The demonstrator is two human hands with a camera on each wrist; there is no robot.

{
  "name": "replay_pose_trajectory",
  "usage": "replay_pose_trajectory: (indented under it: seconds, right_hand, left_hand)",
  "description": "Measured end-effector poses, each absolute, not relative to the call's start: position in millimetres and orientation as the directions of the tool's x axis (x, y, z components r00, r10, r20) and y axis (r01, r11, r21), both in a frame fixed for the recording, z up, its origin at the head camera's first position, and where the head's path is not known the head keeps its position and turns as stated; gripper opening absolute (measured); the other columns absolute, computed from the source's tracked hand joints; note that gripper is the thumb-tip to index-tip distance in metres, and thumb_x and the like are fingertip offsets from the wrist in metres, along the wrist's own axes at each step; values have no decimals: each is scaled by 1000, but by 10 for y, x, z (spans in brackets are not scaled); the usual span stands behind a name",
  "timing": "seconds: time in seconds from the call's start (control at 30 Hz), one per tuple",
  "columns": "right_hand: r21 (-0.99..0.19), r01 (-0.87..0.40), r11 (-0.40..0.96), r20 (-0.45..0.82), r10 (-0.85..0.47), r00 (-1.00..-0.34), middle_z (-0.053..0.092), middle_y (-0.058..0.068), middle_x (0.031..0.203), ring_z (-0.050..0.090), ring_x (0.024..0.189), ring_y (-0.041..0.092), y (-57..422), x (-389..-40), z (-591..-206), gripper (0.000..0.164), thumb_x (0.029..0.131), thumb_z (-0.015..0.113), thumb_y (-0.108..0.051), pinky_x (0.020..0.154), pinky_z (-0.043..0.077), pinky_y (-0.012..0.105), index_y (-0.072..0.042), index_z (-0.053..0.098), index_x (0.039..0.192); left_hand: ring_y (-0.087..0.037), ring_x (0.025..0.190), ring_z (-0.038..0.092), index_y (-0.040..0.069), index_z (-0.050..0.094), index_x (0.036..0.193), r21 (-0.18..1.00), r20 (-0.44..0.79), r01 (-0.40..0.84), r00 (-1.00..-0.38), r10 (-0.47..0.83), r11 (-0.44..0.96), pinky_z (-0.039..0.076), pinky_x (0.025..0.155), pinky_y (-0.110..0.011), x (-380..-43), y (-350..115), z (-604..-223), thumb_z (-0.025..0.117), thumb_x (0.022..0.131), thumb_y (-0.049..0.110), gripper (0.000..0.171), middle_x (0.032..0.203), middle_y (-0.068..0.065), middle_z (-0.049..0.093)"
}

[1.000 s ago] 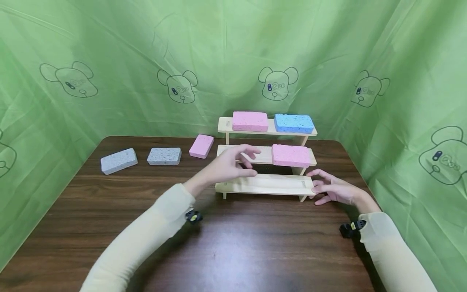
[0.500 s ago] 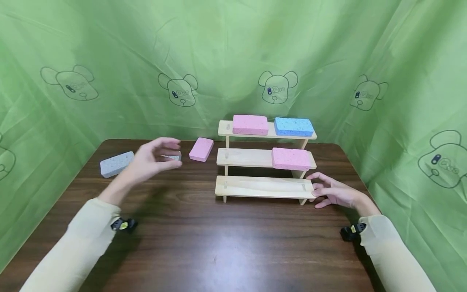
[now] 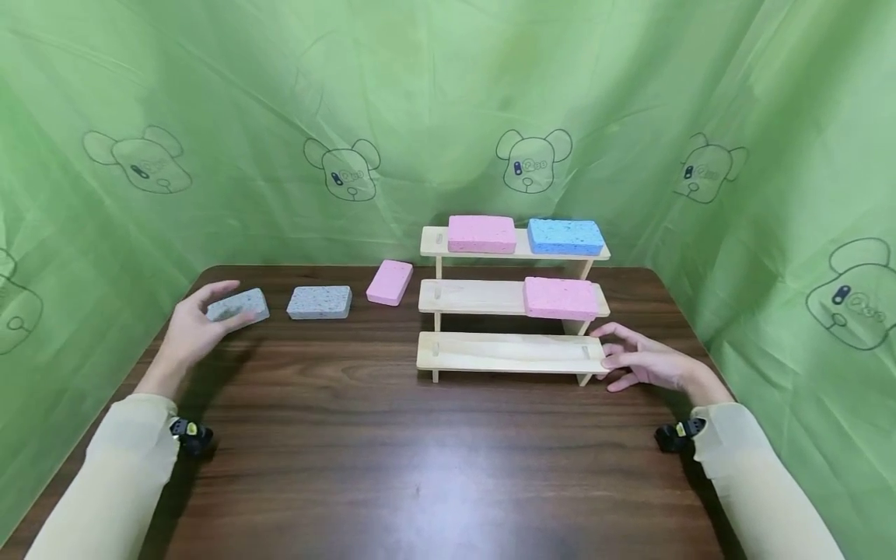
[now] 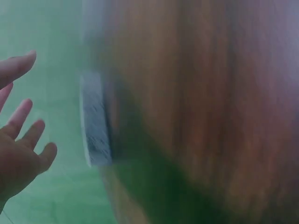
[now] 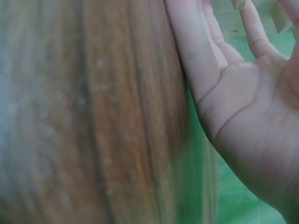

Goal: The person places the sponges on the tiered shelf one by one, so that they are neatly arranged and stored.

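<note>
At the table's far left, my left hand is spread around a grey speckled sponge, thumb at its front and fingers at its back. In the left wrist view, the fingers stand apart from a grey sponge. A second grey sponge and a pink sponge lie farther right. My right hand holds the right end of the lowest step of a three-step wooden rack. In the right wrist view, the palm faces the camera and the fingertips reach wooden parts of the rack.
On the rack's top step sit a pink sponge and a blue sponge. Another pink sponge rests at the right of the middle step. Behind the dark wooden table hangs a green curtain.
My left hand has swept left from in front of the rack, past the middle grey sponge, to the leftmost grey sponge. My right hand stays at the rack's end.
</note>
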State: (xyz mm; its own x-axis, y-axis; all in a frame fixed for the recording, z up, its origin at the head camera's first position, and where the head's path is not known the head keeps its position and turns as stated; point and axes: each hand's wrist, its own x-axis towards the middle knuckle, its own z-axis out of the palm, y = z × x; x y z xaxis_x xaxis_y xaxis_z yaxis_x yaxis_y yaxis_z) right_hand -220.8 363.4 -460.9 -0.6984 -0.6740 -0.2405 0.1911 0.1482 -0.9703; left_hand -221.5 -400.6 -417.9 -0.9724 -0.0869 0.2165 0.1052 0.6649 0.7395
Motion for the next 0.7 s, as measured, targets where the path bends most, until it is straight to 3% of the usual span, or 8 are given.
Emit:
replay_pose_trajectory:
  seconds: [0.07,0.27,0.4,0.5,0.7]
  right_hand:
    - [-969,193,154,-246,-671,-699,55,19,128,65,109,33,3650,-2210,-4610,45,104,48,0,87,57,56,-22,37,141]
    - [-968,194,158,-250,-667,-702,55,20,127,63,110,35,3658,-2218,-4626,45,104,47,-2,88,56,57,-21,36,142]
    - [-966,199,167,-259,-662,-704,55,20,128,63,110,36,3666,-2230,-4637,45,104,48,-2,88,56,58,-22,35,142]
    - [-965,203,165,-261,-663,-702,55,20,128,62,110,36,3664,-2238,-4642,45,104,46,0,87,56,58,-22,35,143]
    - [-967,209,149,-254,-672,-696,56,19,127,63,110,36,3667,-2221,-4627,46,104,46,1,87,56,58,-24,37,141]
  left_hand:
    - [-34,141,36,14,47,152,742,183,64,-977,-110,667,28,116,-55,-2221,-4109,-4270,83,87,29,76,154,-18,44]
    - [-42,132,39,15,36,158,729,120,-5,-984,-135,685,34,104,-52,-2206,-4295,-4404,84,86,30,88,156,-24,38]
    - [-49,138,33,11,31,160,696,115,-8,-986,-122,718,32,109,-59,-2221,-4350,-4480,86,84,31,96,157,-30,32]
    - [-54,142,24,8,29,160,676,121,-4,-986,-116,737,23,112,-67,-2241,-4398,-4545,86,83,30,98,158,-34,25]
    - [-58,142,19,5,26,160,661,115,-2,-988,-104,750,21,112,-69,-2303,-4454,-4619,87,82,26,101,157,-38,22]
